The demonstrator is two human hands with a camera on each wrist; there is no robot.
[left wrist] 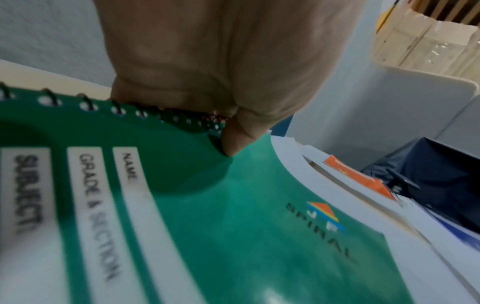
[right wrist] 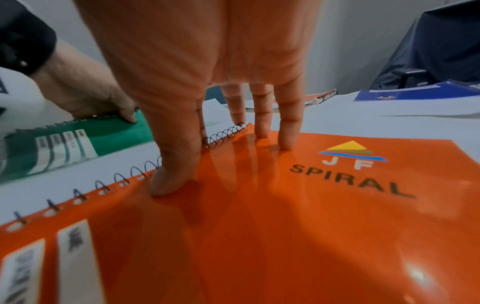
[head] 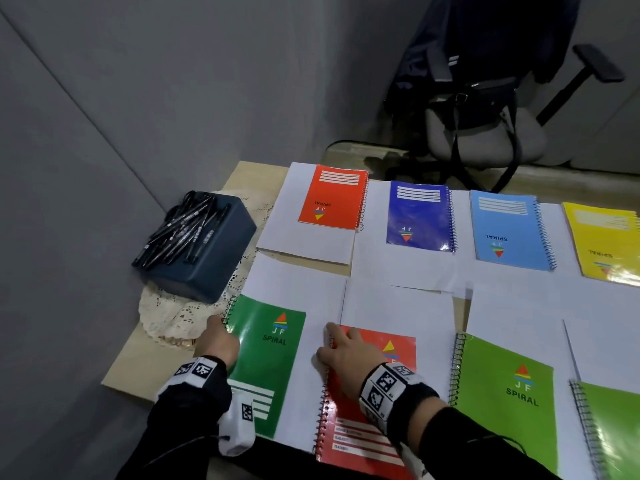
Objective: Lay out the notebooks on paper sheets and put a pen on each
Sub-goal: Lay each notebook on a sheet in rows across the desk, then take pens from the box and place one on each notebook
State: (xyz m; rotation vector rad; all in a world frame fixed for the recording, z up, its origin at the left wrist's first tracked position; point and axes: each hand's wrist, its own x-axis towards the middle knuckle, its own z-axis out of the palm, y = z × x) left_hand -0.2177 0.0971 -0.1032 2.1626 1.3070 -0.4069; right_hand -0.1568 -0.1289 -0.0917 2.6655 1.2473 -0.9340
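A dark green spiral notebook (head: 273,358) (left wrist: 233,226) (right wrist: 116,133) lies on a white paper sheet (head: 304,289) at the near left. My left hand (head: 218,341) (left wrist: 228,127) (right wrist: 103,98) grips its spiral edge near the top corner, thumb on the cover. Beside it a red notebook (head: 343,393) (right wrist: 285,226) lies on another sheet (head: 398,306). My right hand (head: 346,348) (right wrist: 187,127) presses on its cover near the spiral with straight fingers. Several black pens (head: 183,230) lie heaped on a dark blue box (head: 207,268) at the left.
The far row holds red (head: 332,199), dark blue (head: 419,216), light blue (head: 509,230) and yellow (head: 606,244) notebooks on sheets. Two lime green notebooks (head: 505,393) lie at the near right. A lace doily (head: 173,313) sits under the box. A chair (head: 485,133) stands behind the table.
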